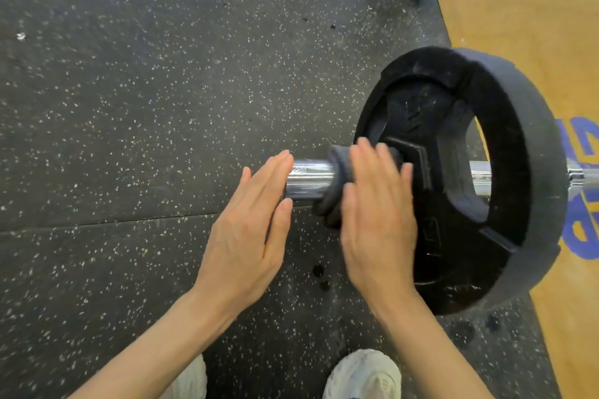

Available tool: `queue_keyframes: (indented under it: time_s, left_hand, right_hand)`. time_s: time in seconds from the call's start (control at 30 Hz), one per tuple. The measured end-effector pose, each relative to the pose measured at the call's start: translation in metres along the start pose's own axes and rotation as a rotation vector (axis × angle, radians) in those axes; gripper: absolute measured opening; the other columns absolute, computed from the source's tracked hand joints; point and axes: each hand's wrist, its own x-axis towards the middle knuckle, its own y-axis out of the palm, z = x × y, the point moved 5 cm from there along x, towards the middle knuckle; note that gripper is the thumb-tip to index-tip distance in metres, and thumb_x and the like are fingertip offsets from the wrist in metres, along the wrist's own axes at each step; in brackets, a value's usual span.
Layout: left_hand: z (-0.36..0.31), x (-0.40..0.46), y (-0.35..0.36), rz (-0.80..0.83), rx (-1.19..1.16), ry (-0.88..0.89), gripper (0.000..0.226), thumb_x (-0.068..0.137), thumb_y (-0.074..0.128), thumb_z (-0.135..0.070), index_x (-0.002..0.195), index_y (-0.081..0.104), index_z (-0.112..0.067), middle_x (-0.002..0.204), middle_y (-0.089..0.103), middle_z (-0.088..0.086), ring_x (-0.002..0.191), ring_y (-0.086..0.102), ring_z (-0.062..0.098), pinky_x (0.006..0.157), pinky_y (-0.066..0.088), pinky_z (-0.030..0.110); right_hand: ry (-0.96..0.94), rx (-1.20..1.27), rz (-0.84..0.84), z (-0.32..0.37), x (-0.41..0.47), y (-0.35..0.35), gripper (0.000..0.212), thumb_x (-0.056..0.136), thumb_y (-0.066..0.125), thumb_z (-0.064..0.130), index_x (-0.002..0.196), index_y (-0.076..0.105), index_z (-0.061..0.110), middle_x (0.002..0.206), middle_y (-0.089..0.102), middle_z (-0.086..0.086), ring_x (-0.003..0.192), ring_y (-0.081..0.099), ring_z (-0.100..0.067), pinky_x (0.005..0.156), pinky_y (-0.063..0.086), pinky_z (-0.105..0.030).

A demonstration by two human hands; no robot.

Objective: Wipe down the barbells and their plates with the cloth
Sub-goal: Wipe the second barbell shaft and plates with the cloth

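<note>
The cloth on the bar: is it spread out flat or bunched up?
Bunched up. The cloth sits as a thick grey wad wrapped over the chrome sleeve, beside the black plate, under the right hand.

A dark grey cloth (337,185) wraps the chrome barbell sleeve (309,180) beside a black plate (460,178) standing upright on speckled flooring.

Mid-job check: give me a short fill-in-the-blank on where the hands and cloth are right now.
1. The dark grey cloth is wrapped round the chrome barbell sleeve beside the ____ weight plate.
2. The ____ hand rests on that cloth.
3. The left hand has its fingers ____.

Missing: black; right; straight
</note>
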Motion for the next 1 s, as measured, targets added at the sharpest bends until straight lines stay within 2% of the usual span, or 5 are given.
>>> queue_keyframes:
  time_s: [0.1, 0.23, 0.43, 0.9, 1.0]
  left_hand:
    - [0.0, 0.001, 0.001, -0.009, -0.006, 0.001, 0.049, 0.108, 0.03, -0.024, 0.156, 0.033, -0.013, 0.158, 0.033, -0.009, 0.148, 0.03, 0.004, 0.125, 0.012, 0.025]
    - [0.004, 0.0, 0.0, -0.008, -0.013, 0.009, 0.049, 0.107, 0.035, -0.023, 0.154, 0.036, -0.012, 0.157, 0.034, -0.009, 0.147, 0.032, 0.005, 0.125, 0.013, 0.026]
    - [0.005, -0.002, -0.001, -0.014, -0.004, 0.021, 0.05, 0.106, 0.041, -0.027, 0.154, 0.039, -0.013, 0.157, 0.038, -0.007, 0.145, 0.037, 0.006, 0.125, 0.017, 0.029]
    - [0.006, -0.031, -0.004, -0.045, -0.067, 0.084, 0.046, 0.101, 0.05, -0.021, 0.146, 0.047, -0.012, 0.154, 0.045, -0.002, 0.143, 0.043, 0.01, 0.123, 0.024, 0.032]
    - [0.007, -0.04, -0.004, -0.029, -0.058, 0.079, 0.046, 0.102, 0.051, -0.021, 0.146, 0.047, -0.012, 0.153, 0.046, -0.002, 0.144, 0.041, 0.01, 0.123, 0.024, 0.033]
  right_hand:
    - [0.112, 0.086, -0.036, 0.014, 0.004, 0.001, 0.046, 0.107, 0.03, 0.018, 0.147, 0.045, 0.002, 0.154, 0.045, -0.01, 0.15, 0.03, -0.025, 0.127, 0.007, -0.042]
    - [-0.114, 0.038, 0.049, 0.034, 0.008, 0.006, 0.044, 0.107, 0.034, 0.018, 0.144, 0.051, 0.003, 0.148, 0.052, -0.009, 0.144, 0.04, -0.025, 0.126, 0.014, -0.044]
    - [0.145, 0.064, -0.031, 0.001, 0.001, -0.004, 0.045, 0.107, 0.03, 0.021, 0.144, 0.049, 0.005, 0.148, 0.051, -0.008, 0.146, 0.036, -0.023, 0.127, 0.006, -0.039]
    - [-0.092, 0.06, 0.13, 0.045, -0.014, -0.002, 0.043, 0.107, 0.031, 0.023, 0.138, 0.057, 0.01, 0.139, 0.058, -0.003, 0.139, 0.045, -0.022, 0.127, 0.011, -0.042]
    - [0.04, -0.038, 0.083, 0.008, -0.016, -0.018, 0.043, 0.106, 0.028, 0.024, 0.133, 0.059, 0.012, 0.132, 0.061, -0.002, 0.135, 0.048, -0.024, 0.126, 0.01, -0.041]
